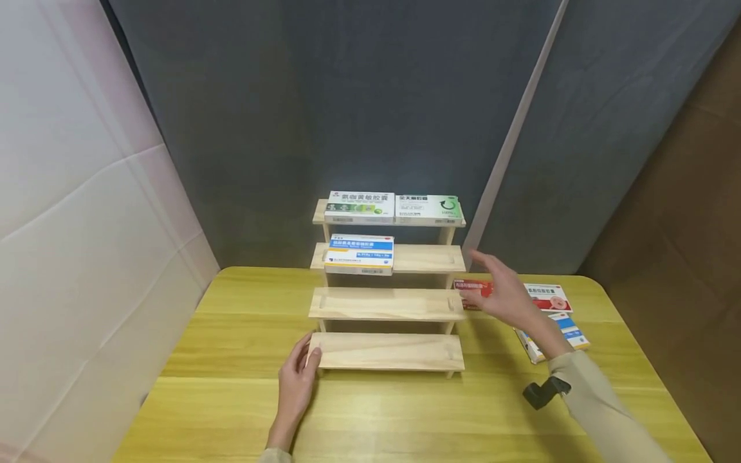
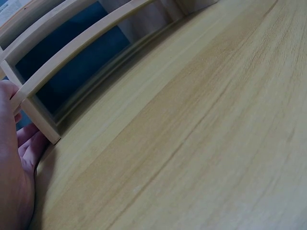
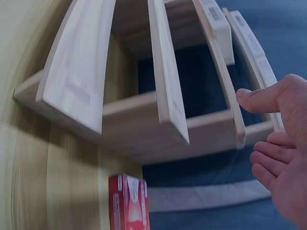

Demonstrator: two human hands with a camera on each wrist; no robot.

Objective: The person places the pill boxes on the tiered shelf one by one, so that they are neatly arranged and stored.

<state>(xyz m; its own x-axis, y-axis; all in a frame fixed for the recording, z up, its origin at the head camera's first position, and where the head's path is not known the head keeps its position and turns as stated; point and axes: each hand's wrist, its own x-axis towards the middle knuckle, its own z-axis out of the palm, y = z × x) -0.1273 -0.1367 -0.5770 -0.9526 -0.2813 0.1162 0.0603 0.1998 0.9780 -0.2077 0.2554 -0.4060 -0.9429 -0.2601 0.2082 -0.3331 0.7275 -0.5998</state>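
Pale wooden rack (image 1: 384,350), four-stepped, is stood on the table (image 1: 231,399), its lower left corner gripped by the left hand (image 1: 296,381). Two green-and-white boxes (image 1: 360,207) are carried on top, one blue-and-white box (image 1: 360,253) below. The right hand (image 1: 506,296) is held nearby, fingers extended, nothing grasped.

Yellowish wooden table (image 1: 370,418) — 4-tier rack (image 1: 384,303), boxes (image 1: 547,297) beside it
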